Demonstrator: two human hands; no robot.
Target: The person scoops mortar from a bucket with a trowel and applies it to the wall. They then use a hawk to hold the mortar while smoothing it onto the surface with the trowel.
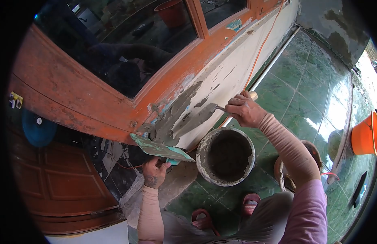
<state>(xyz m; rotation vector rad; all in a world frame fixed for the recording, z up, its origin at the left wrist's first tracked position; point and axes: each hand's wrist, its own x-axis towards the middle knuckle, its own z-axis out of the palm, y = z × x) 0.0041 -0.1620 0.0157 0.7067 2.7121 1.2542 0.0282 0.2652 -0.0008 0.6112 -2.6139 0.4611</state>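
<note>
My left hand (pixel 154 173) is closed round the handle of a turquoise plastering float (pixel 162 150). The float's flat plate is smeared with mortar and sits tilted just below the wall's patched part. In my right hand (pixel 244 110) is a trowel (pixel 198 120), its light-coloured handle end poking out past my fingers. The trowel's blade, grey with mortar, lies at the white wall (pixel 221 83), over or beside wet grey mortar (pixel 166 122); whether it touches cannot be made out. Below my right hand stands a round bucket (pixel 201 173) with dark mortar inside.
An orange window frame (pixel 166 87) runs above the wall. An orange cable (pixel 259 53) and a white pipe (pixel 274 61) follow the wall's foot. Another bucket (pixel 278 166) is partly hidden behind my right arm. An orange bucket (pixel 361 136) stands on the green tiles (pixel 286 97) at far right.
</note>
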